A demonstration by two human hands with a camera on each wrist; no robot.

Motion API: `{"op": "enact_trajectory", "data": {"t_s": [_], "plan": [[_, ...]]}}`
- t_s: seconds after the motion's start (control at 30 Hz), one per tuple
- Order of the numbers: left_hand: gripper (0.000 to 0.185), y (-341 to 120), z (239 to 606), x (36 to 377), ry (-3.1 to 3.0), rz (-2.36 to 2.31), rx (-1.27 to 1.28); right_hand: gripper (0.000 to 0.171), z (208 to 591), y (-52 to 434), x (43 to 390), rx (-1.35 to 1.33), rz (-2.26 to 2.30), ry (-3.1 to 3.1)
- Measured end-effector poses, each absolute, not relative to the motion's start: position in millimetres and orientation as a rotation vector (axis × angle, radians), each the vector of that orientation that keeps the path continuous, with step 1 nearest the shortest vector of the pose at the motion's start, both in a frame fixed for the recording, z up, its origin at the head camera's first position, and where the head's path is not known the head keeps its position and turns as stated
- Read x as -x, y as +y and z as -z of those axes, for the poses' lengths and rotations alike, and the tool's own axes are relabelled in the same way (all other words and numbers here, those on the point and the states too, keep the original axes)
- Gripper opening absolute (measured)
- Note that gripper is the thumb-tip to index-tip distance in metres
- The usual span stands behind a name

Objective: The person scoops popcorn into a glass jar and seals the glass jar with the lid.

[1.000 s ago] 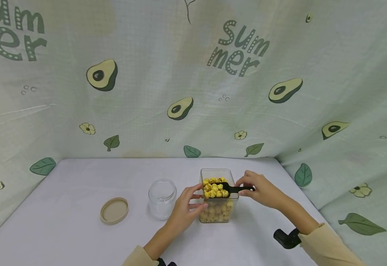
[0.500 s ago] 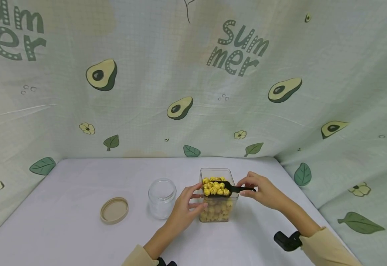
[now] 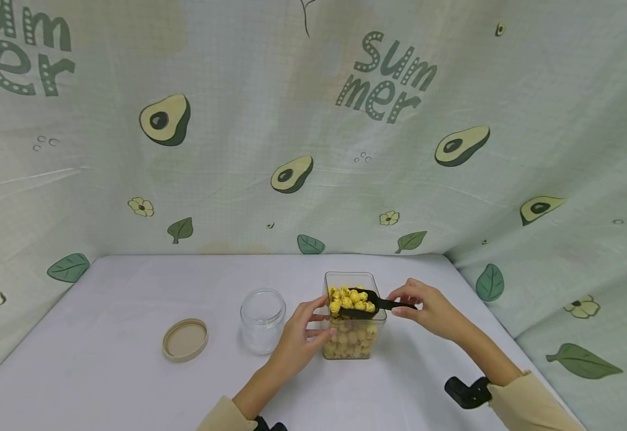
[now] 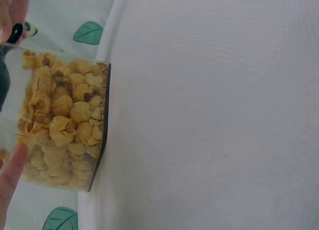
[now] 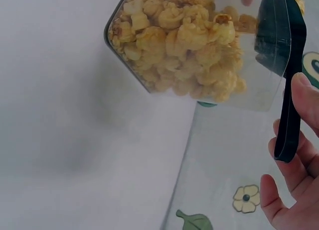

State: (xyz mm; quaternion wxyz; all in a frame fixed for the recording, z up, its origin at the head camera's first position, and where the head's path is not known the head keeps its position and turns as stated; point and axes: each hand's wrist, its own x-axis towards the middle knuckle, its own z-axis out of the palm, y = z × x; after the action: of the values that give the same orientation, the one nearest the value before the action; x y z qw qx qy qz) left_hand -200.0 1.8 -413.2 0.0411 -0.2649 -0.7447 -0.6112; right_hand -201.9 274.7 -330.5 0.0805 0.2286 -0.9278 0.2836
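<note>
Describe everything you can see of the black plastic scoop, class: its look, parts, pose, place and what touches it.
The black plastic scoop has a deep bowl and a thin straight handle, and looks smooth and rigid. Its bowl is heaped with yellow popcorn and sits at the open mouth of the clear square plastic container. The handle points to the person's right, pinched by the right hand.

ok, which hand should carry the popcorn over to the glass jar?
Right, probably. The right hand already pinches the loaded black scoop; the left hand steadies the popcorn container and sits beside the open glass jar.
</note>
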Motion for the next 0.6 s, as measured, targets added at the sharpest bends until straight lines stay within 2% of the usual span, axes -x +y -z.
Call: {"op": "enact_trajectory", "data": {"t_s": [0.6], "plan": [[0.059,1.1,413.1,199.6,-2.313,1.807,0.817,0.019,324.1,283.7,199.3,-0.632,-0.774,-2.699]]}}
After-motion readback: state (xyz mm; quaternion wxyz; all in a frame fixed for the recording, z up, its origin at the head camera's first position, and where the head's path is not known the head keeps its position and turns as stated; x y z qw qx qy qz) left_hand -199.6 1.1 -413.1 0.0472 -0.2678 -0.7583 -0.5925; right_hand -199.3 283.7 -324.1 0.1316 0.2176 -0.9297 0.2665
